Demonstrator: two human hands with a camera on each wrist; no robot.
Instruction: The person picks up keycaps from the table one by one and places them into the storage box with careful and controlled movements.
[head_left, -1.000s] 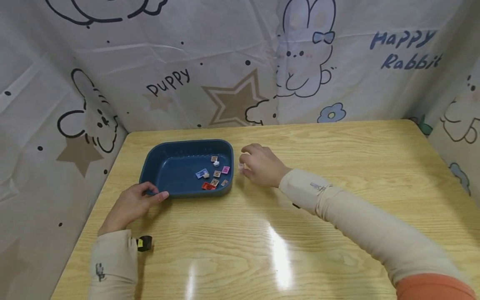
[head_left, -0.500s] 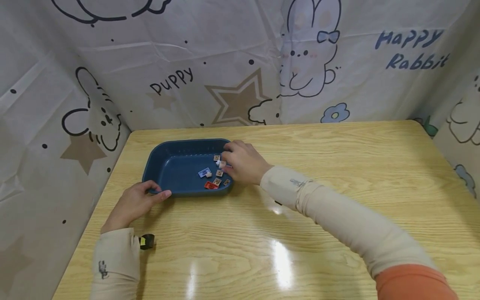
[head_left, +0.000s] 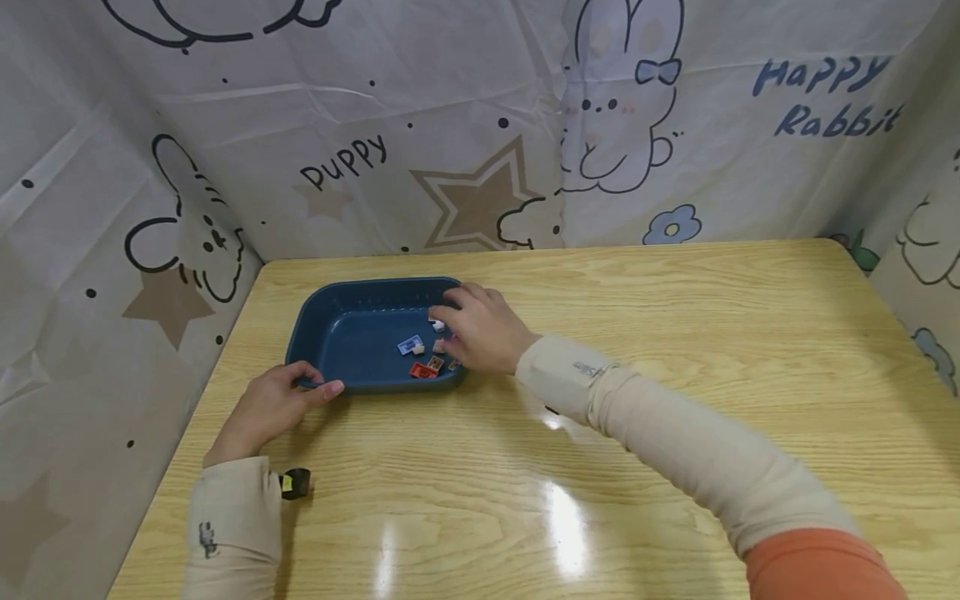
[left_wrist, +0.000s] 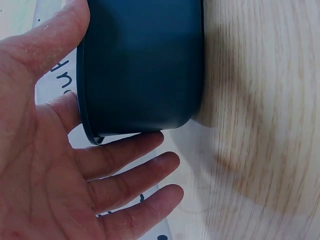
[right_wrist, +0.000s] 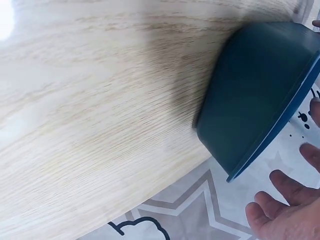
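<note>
A dark blue rectangular plastic basin [head_left: 360,387] stands on the wooden table. My left hand [head_left: 266,408] pinches its near left rim between thumb and index finger; in the left wrist view the other fingers [left_wrist: 135,182] reach out below the basin wall. My right hand [head_left: 487,329] hangs over the basin's right end, its fingers parted. Under it lie a blue printed tile [head_left: 409,344], a red tile [head_left: 423,371], a beige tile [head_left: 436,363] and small white pieces [head_left: 418,350]. A pale pinkish piece [head_left: 438,344] lies by the right thumb. The hand hides some pieces.
The light wood table [head_left: 637,375] extends to the right and in front of the basin. Behind it hangs a pale cloth [head_left: 450,83] with cartoon prints. A black wrist-worn device [head_left: 295,483] shows beside the left sleeve.
My right hand has moved left from the table over the basin's right end with a small pale piece and let it go there. The left hand keeps its hold on the rim.
</note>
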